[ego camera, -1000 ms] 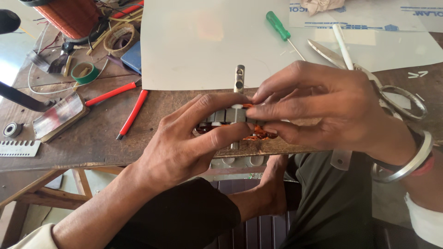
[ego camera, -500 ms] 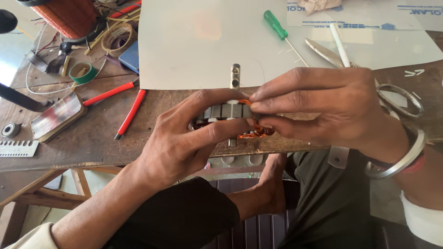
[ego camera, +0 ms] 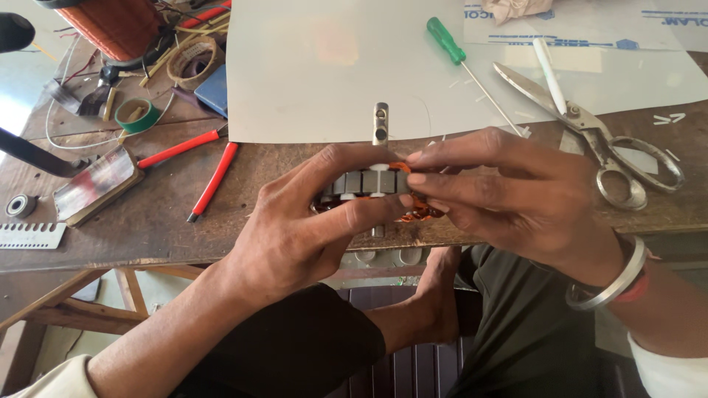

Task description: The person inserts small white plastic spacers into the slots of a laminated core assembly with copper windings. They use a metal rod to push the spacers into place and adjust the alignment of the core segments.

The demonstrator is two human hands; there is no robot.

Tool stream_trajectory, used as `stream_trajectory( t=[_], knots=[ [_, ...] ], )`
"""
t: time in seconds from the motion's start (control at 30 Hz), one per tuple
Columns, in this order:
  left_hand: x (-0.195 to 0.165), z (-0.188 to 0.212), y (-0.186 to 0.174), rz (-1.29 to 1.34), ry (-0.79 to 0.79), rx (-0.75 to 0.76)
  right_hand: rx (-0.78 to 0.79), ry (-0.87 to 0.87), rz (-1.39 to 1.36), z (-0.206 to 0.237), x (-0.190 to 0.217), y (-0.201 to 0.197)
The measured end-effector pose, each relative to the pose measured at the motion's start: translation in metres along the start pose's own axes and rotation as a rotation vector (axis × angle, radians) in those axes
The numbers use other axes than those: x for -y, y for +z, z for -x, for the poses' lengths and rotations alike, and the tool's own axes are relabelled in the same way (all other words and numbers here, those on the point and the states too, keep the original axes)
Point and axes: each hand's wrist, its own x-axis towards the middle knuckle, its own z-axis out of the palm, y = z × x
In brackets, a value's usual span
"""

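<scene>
Stator [ego camera: 369, 181], grey slotted, copper windings, held

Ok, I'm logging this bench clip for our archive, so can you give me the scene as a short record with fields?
Setting: wooden workbench, seen from above
Left hand: grips a grey laminated metal core with copper wire windings
Right hand: fingers pinch the same core from the right
Behind the hands: white sheet, green-handled screwdriver, scissors
Left of the hands: two red tools, green tape roll
</scene>
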Motion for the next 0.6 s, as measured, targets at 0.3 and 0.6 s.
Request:
stream_trajectory(
  t=[0.3,0.6],
  knots=[
    [0.0002,-0.0020,0.0001,0.050,-0.009,0.002,-0.041,0.002,0.049,-0.0008,-0.0022,0.0028],
    [-0.0017,-0.0056,-0.0046,0.021,-0.011,0.013,-0.029,0.015,-0.101,-0.0011,-0.0054,0.0068]
  ],
)
